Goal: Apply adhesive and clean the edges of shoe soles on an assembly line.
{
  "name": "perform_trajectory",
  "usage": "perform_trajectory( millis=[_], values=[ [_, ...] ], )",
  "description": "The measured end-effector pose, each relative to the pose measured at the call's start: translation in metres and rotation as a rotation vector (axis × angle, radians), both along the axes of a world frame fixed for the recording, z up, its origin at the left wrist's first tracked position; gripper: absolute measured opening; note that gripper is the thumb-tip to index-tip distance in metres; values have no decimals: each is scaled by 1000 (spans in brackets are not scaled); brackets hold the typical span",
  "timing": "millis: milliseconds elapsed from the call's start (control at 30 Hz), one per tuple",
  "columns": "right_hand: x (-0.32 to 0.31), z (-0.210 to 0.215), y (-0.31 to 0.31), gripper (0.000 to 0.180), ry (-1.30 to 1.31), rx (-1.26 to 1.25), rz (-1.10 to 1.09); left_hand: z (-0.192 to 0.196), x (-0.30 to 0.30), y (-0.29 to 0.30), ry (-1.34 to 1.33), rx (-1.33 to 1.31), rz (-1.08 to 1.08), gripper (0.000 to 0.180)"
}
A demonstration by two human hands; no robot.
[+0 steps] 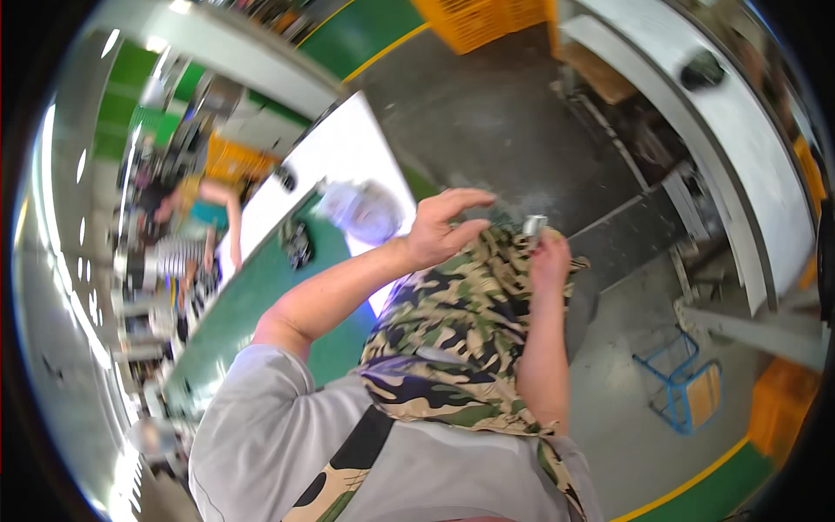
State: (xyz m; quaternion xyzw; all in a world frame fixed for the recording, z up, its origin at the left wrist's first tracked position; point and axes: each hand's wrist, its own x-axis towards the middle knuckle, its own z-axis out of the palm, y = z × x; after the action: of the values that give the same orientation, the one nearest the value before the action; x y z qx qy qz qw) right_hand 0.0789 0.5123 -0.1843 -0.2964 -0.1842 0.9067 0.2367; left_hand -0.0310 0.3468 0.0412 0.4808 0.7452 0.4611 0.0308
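My left hand (437, 230) hovers in front of my camouflage apron (452, 322). Its thumb and fingers are spread and curved, with nothing visible between them. To its right, my right hand (550, 258) pinches a small, shiny silver metal piece (535, 224); motion blur hides its exact kind. Nearest to my left hand on the workbench is a crumpled, clear plastic bag (361, 211) with a bluish tint, its contents unclear. A black, irregular part (297, 244) lies on the bench's green mat (252, 291).
Another dark part (285, 178) rests on the bench's bright white end (348, 130). On the left, a co-worker (204, 209) leans over the bench. A white-topped table (739, 130) curves along the right, bearing a black object (701, 70). Below stands a blue-framed stool (687, 396); orange crates (470, 22) stand ahead.
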Motion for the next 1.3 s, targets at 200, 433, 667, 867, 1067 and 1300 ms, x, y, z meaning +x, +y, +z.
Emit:
perform_trajectory(
  millis=[200,433,667,867,1067,1300],
  values=[
    [10,-27,5,12,-52,50,193,-115,9,-310,-420,-127,838,39],
    [22,-24,-8,10,-125,74,267,-209,-19,-522,-396,-481,1335,64],
    [29,37,-14,15,-194,218,290,-222,-92,-525,-538,-535,1472,85],
    [34,62,-6,16,-223,294,265,-195,-169,-528,-345,-630,1570,80],
    [35,93,3,17,-247,475,299,-206,-214,-545,-732,-614,1488,78],
    [29,134,-10,13,-258,483,239,-180,-197,-518,-824,-673,1602,57]
  ],
)
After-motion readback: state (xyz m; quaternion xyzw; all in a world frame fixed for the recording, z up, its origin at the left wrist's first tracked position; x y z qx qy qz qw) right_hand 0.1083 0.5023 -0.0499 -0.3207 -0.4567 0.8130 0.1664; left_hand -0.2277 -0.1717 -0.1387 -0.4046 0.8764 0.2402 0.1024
